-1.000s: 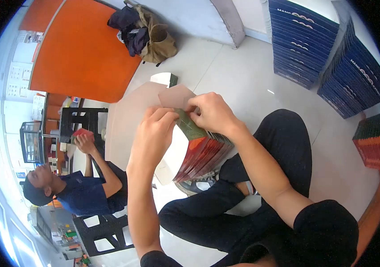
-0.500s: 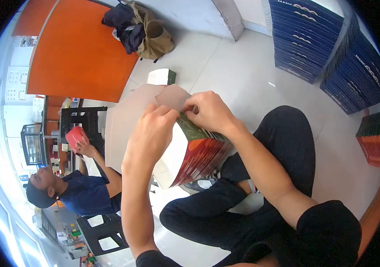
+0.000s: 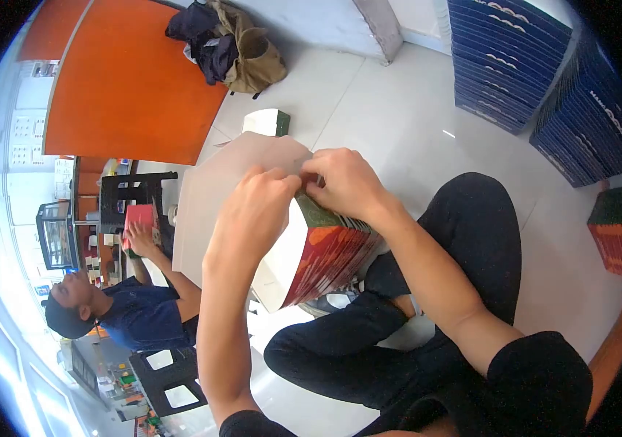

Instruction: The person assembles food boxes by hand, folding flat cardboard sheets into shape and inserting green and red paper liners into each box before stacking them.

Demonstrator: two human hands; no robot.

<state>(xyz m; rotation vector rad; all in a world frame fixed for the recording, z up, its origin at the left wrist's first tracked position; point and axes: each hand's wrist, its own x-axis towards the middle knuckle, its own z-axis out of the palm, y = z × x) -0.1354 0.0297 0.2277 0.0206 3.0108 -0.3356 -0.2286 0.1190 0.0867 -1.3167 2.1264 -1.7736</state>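
Observation:
A stack of nested cardboard boxes [image 3: 333,255], red and green printed outside, stands before me with a white inner wall [image 3: 282,258] showing. A broad plain beige cardboard panel [image 3: 216,189] rises on its far side; whether it joins the top box is hidden. My left hand [image 3: 256,204] has its fingers curled at the corner where panel and green side meet. Close beside it, my right hand [image 3: 343,178] pinches the same corner, thumb against forefinger. The pinched edge itself is mostly covered by my fingers.
A small white and green box [image 3: 267,122] sits on the floor beyond. Stacks of blue cartons [image 3: 507,65] and red-green boxes [image 3: 611,229] stand right. A bag [image 3: 252,62] rests by the orange counter [image 3: 136,80]. Left, a person [image 3: 143,309] holds a red box [image 3: 143,217] near black stools [image 3: 169,382].
A small flap near my fingertips that stood up at the corner has folded down. The other person's red box has turned and moved slightly lower.

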